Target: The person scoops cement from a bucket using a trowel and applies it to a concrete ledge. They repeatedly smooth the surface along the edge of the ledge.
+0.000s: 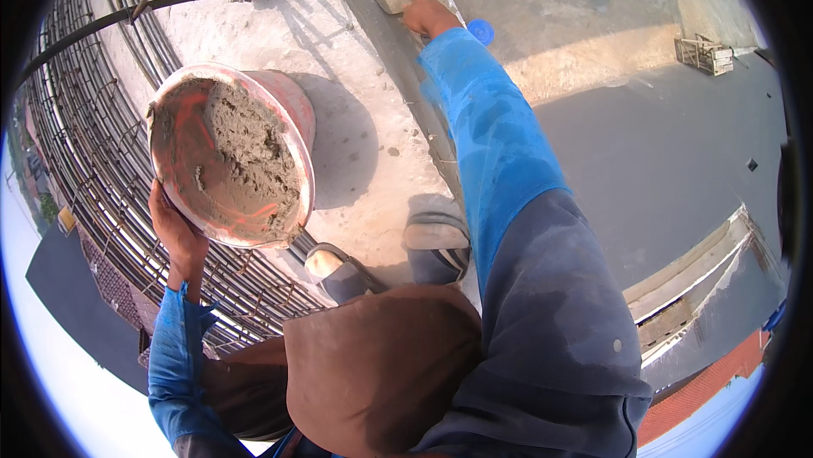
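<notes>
Your left hand point(179, 233) holds the tilted, round, red-and-white bucket point(296, 111) of grey mortar point(250, 140) at left; brace it level. Your right hand point(432, 17) reaches the long grey concrete strip point(394, 55), far centre; I cannot tell its grip. Press evenly.

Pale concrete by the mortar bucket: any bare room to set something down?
Yes: the pale concrete between mortar bucket, grey concrete strip and feet, bare but for small specks. Crowded: left of the bucket, with rebar and left hand.
</notes>
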Tool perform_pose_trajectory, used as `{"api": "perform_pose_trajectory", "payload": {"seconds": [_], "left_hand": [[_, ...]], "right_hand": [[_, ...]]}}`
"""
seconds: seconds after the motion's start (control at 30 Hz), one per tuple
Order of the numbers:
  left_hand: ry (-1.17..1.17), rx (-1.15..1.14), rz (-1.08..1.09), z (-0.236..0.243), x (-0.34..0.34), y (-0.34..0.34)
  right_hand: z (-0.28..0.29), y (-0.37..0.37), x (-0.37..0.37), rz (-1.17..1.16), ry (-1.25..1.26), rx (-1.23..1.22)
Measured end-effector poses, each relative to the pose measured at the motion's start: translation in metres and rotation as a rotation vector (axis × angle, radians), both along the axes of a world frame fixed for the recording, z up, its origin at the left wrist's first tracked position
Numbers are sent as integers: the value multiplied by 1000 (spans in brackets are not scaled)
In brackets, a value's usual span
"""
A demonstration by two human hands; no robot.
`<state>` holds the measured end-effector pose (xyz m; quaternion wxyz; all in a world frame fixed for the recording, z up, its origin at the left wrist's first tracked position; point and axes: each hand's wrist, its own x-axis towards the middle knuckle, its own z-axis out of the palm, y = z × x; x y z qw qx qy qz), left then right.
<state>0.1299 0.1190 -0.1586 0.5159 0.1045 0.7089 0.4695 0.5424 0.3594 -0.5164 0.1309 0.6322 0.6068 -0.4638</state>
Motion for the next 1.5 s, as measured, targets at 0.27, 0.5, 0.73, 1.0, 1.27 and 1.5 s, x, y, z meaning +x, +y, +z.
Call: {"api": "perform_pose_trajectory", "payload": {"seconds": [0.27,0.5,0.73,1.0,1.27,1.5], "left_hand": [[11,-24,70,-1,-5,-1],[-21,-12,51,0,-8,2],[-18,-31,7,6,-6,7],[-21,-17,16,4,4,9],[-42,-24,41,-3,-3,1],[-85,-19,95,-5,-10,-8]], "right_hand": [[-6,-185,100,-82,43,-134],[29,-422,197,-232,-100,-246],[72,-487,257,67,-428,-261],[9,-257,251,819,-311,131],[15,-25,129,1043,-430,285],[2,45,87,706,-468,206]]}}
